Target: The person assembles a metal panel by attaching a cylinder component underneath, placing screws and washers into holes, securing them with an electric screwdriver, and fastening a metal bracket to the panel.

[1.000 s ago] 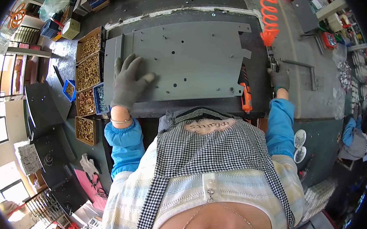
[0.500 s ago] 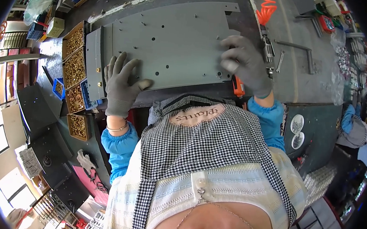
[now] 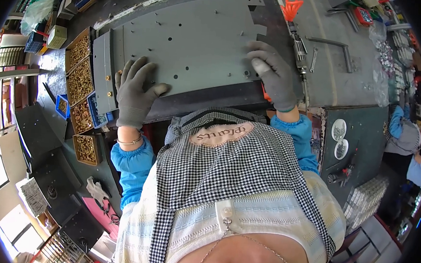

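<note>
A large grey sheet-metal panel (image 3: 207, 43) with holes and short upright studs lies flat before me. My left hand (image 3: 137, 90), in a grey glove, rests on its near left part, fingers spread and thumb out to the right. Beside that hand the panel's bent left flange (image 3: 103, 68) carries two brass-coloured fittings (image 3: 109, 94). Over the panel's right end is my right hand (image 3: 274, 77), also gloved, with curved fingers and thumb apart; nothing shows between them. An orange-red tool (image 3: 265, 92) is partly hidden under the right hand.
Boxes of brass parts (image 3: 80, 78) stand left of the panel, with a small blue bin (image 3: 63, 106) beyond. To the right lie an air screwdriver (image 3: 299, 49) on an orange coiled hose (image 3: 291, 10), a wrench (image 3: 314, 60) and a bent bar (image 3: 343, 48). Two white dishes (image 3: 339, 130) sit nearer.
The panel has shifted slightly away from me, and more of the dark surface shows along its near edge. My right hand has come closer to the panel's right end.
</note>
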A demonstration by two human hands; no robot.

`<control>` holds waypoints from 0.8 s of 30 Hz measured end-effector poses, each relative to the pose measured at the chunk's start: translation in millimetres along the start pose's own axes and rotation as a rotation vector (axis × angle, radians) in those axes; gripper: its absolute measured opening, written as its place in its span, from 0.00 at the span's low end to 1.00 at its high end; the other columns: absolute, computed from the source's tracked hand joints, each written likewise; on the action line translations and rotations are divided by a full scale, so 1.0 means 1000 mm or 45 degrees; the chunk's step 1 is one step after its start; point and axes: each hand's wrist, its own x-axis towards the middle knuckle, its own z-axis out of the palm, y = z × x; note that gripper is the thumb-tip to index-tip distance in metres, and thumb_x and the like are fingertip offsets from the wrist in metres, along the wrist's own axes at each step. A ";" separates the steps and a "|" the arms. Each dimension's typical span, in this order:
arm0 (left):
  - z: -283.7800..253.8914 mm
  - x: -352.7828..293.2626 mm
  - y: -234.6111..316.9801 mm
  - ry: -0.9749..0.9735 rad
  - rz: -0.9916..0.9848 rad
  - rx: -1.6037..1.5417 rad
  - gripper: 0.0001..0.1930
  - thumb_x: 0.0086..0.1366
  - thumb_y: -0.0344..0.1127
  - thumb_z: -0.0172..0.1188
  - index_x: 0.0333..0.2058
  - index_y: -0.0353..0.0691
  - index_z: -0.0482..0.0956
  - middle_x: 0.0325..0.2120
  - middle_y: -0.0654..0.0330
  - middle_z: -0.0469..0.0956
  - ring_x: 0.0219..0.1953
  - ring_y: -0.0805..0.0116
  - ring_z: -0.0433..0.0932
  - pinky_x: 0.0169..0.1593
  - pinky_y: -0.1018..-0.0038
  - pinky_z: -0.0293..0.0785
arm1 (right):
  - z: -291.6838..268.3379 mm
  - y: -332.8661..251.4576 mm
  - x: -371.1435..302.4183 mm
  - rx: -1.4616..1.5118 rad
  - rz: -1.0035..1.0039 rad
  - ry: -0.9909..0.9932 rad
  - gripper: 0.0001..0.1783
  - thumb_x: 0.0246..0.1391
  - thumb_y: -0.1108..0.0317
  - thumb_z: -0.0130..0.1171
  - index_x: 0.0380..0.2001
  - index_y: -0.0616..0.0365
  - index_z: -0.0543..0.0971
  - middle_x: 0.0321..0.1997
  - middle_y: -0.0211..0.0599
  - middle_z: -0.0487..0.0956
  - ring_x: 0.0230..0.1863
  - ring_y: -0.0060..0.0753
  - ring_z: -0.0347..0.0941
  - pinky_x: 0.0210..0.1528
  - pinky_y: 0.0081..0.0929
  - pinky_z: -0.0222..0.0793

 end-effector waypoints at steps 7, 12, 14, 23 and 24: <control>0.000 0.000 -0.002 0.007 0.005 0.008 0.37 0.48 0.58 0.77 0.55 0.47 0.84 0.63 0.59 0.77 0.71 0.51 0.66 0.75 0.49 0.51 | -0.021 -0.006 -0.021 -0.224 -0.153 -0.028 0.11 0.57 0.70 0.67 0.44 0.56 0.84 0.61 0.43 0.79 0.57 0.41 0.78 0.58 0.32 0.74; 0.001 0.001 0.000 0.007 -0.003 0.014 0.37 0.47 0.58 0.77 0.55 0.48 0.83 0.63 0.59 0.77 0.71 0.52 0.66 0.75 0.49 0.51 | -0.008 0.002 -0.025 -0.582 -0.346 -0.150 0.18 0.42 0.70 0.76 0.40 0.54 0.85 0.60 0.41 0.78 0.63 0.48 0.74 0.61 0.41 0.73; 0.002 0.000 0.000 0.015 -0.013 0.005 0.37 0.47 0.57 0.77 0.55 0.47 0.83 0.62 0.58 0.77 0.71 0.52 0.66 0.75 0.49 0.51 | -0.007 0.007 -0.026 -0.572 -0.377 -0.117 0.18 0.40 0.72 0.77 0.39 0.54 0.85 0.60 0.40 0.78 0.62 0.48 0.74 0.61 0.41 0.74; 0.003 -0.001 -0.002 0.057 -0.017 -0.033 0.38 0.46 0.57 0.78 0.55 0.45 0.83 0.61 0.58 0.79 0.69 0.53 0.69 0.75 0.50 0.53 | 0.001 -0.008 -0.024 -0.398 -0.202 -0.046 0.19 0.37 0.78 0.76 0.37 0.55 0.84 0.56 0.39 0.80 0.61 0.49 0.75 0.59 0.41 0.75; 0.002 -0.001 -0.001 0.051 -0.022 -0.029 0.38 0.46 0.58 0.78 0.55 0.45 0.83 0.61 0.58 0.78 0.69 0.53 0.69 0.75 0.50 0.53 | 0.001 -0.007 -0.022 -0.530 -0.337 -0.106 0.20 0.37 0.79 0.75 0.38 0.55 0.84 0.55 0.39 0.80 0.60 0.49 0.75 0.58 0.41 0.75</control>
